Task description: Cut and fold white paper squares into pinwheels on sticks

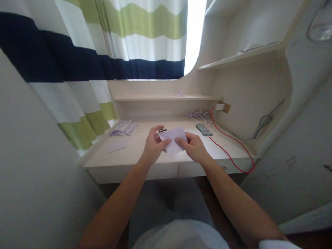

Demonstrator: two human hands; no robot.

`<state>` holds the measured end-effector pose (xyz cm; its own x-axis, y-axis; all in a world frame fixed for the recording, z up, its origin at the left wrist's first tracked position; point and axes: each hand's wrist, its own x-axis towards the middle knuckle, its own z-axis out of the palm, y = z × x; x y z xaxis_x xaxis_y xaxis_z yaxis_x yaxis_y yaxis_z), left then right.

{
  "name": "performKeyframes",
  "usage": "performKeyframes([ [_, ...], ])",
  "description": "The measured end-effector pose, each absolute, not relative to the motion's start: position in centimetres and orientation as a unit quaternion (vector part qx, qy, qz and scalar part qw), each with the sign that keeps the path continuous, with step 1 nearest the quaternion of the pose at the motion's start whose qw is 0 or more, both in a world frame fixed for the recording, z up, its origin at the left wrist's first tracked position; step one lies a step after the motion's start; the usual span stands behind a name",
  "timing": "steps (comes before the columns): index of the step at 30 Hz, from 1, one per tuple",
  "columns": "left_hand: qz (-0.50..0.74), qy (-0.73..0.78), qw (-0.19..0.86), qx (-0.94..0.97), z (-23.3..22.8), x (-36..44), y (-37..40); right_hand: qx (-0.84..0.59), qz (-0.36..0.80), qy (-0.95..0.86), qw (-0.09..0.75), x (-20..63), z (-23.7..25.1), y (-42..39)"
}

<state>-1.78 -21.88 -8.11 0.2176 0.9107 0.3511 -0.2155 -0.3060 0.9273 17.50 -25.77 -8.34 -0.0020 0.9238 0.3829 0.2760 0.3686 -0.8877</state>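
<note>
A pale lilac sheet of paper (174, 134) is held up over the front part of the desk, between both hands. My left hand (153, 143) pinches its left side, thumb on the face towards me. On the opposite side, my right hand (192, 145) grips it in the same way, with fingers behind. Just beyond the left fingers the black handles of scissors (163, 130) show; the rest of the scissors is hidden. To the left lies a flat stack of square paper (117, 145), and behind it a pile of thin paper sticks (125, 127).
Several folded paper pinwheel-like pieces on sticks (199, 115) lie at the back right. A phone (203, 130) with a red cable (228, 136) runs to a charger (220, 107) at the wall. A low shelf (155, 98) spans the desk's back; a striped curtain (147, 41) hangs above.
</note>
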Motion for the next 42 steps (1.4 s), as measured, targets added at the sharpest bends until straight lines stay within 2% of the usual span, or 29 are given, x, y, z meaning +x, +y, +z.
performKeyframes([
  [2, 0.537, 0.292, 0.59, 0.528, -8.9, -1.8, -23.0, -0.461, 0.312, -0.633, 0.539, 16.9, -8.5, -26.5],
  [4, 0.526, 0.282, 0.604, 0.528, -9.4, -2.0, -23.6, -0.449, 0.328, -0.628, 0.545, 16.3, -8.8, -26.7],
  [9, 0.53, 0.3, 0.591, 0.53, -10.4, -2.8, -22.9, -0.429, 0.394, -0.612, 0.535, 15.4, -10.4, -24.9],
  [14, 0.535, 0.355, 0.566, 0.517, -13.1, -3.5, -19.7, -0.431, 0.444, -0.617, 0.486, 14.9, -12.9, -21.0],
  [20, 0.498, 0.448, 0.527, 0.524, -16.3, -4.8, -15.5, -0.457, 0.451, -0.656, 0.397, 14.0, -15.9, -15.3],
  [26, 0.517, 0.52, 0.432, 0.525, -16.6, -7.2, -10.4, -0.477, 0.46, -0.72, 0.209, 16.7, -13.5, -7.2],
  [28, 0.528, 0.531, 0.413, 0.518, -15.9, -7.8, -8.8, -0.503, 0.435, -0.725, 0.179, 17.9, -12.1, -3.7],
  [32, 0.553, 0.52, 0.401, 0.513, -13.9, -8.0, -6.5, -0.61, 0.313, -0.713, 0.149, 17.9, -10.8, 1.5],
  [36, 0.578, 0.481, 0.403, 0.522, -12.0, -7.0, -5.1, -0.658, 0.224, -0.714, 0.085, 16.1, -11.5, 3.4],
  [42, 0.596, 0.447, 0.405, 0.53, -11.2, -6.7, -4.5, -0.677, 0.168, -0.716, 0.011, 15.3, -12.3, 5.3],
])
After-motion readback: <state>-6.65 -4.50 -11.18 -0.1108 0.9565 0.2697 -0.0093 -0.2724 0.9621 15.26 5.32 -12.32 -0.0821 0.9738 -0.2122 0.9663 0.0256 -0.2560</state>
